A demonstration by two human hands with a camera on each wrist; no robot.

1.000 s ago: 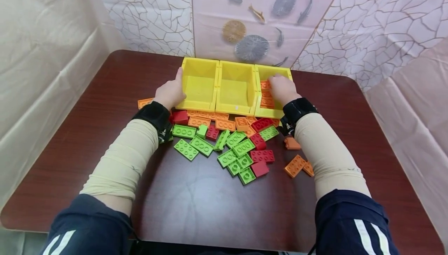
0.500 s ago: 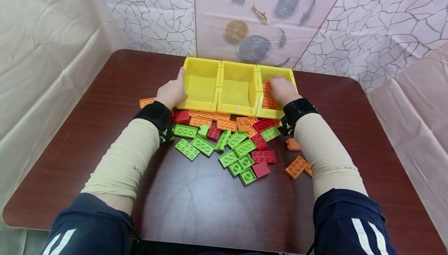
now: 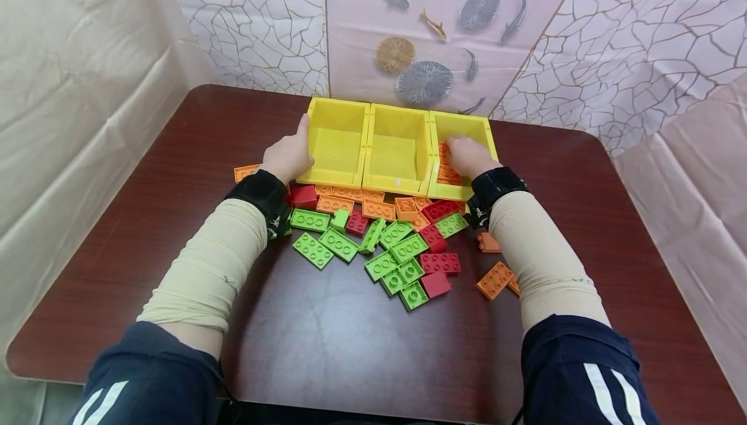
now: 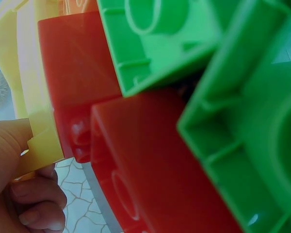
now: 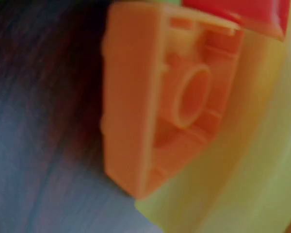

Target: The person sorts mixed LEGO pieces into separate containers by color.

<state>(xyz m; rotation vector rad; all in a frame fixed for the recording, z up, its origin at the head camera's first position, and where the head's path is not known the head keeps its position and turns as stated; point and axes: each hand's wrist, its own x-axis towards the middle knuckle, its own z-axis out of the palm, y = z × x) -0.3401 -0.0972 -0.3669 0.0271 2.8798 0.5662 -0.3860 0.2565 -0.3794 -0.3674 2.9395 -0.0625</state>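
Brown table (image 3: 356, 360) with a dark gloss under everything. Yellow bin (image 3: 368, 143), three compartments in a row, stands on it and is the landmark. Bin could skid or twist, I'd judge, if the right hand pushes hard inside while the left hold is weak; bricks packed along its front could also jam under the rim. Its long axis runs left to right, right end a bit nearer the person, openings facing up.

Left hand (image 3: 288, 154) at bin's left end, grasping the wall: thumb and curled fingers either side of the edge in the left wrist view. Right hand (image 3: 469, 156) down in bin's right compartment; fingertips hidden, can't tell if grasping or released.

Stacked orange bricks (image 3: 448, 172) sit in that same compartment, beside the right hand, studs up, their row running front to back of the bin; each brick's own long axis is partly covered, can't tell. They could shift or catch if fingers press one edge only.

Green bricks (image 3: 408, 248), red bricks (image 3: 440, 263) and loose orange bricks (image 3: 335, 204) lie in front of bin, axes mixed, some hollow side up
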